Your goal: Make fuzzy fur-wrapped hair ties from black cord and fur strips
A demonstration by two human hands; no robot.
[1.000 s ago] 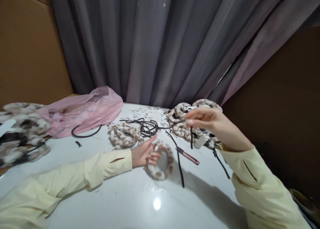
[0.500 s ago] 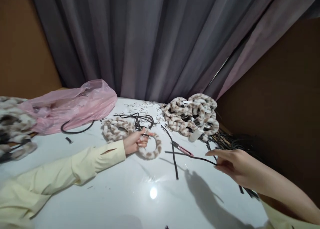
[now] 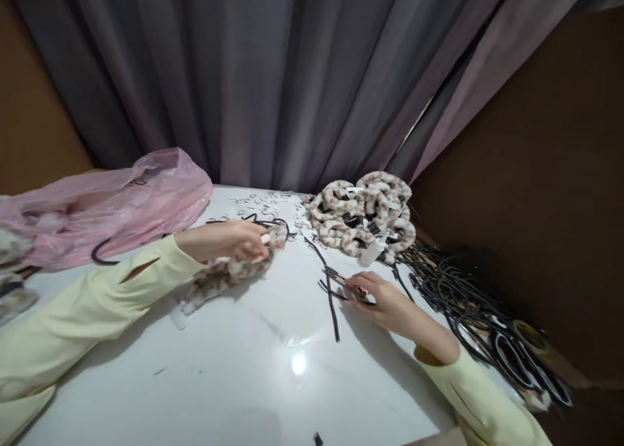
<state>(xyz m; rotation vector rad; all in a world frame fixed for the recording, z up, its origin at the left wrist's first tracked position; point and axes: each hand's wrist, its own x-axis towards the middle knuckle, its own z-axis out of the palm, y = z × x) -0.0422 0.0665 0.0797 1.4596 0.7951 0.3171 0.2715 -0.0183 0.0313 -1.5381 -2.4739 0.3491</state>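
Note:
My left hand (image 3: 244,241) is closed over spotted fluffy plush near the middle of the table. A plush end (image 3: 277,236) pokes out past the fingers beside a small white piece. A longer spotted plush piece (image 3: 221,280) lies just below the hand; whether the two join is hidden. My right hand (image 3: 375,300) has its fingers and thumb closed around the handles of small pink-handled pliers (image 3: 334,275). Under the pliers, dark cords (image 3: 334,316) cross on the white table.
Spotted plush rings (image 3: 363,215) are piled at the back right, with a small white bottle (image 3: 373,251) in front. Black cords (image 3: 453,290) heap along the right edge. A pink plastic bag (image 3: 160,192) lies at the left; small metal rings (image 3: 266,202) are scattered behind.
My right hand has moved left from a dark cord onto the pliers. My left hand has shifted left and up, and the plush ring it held no longer shows as a full ring.

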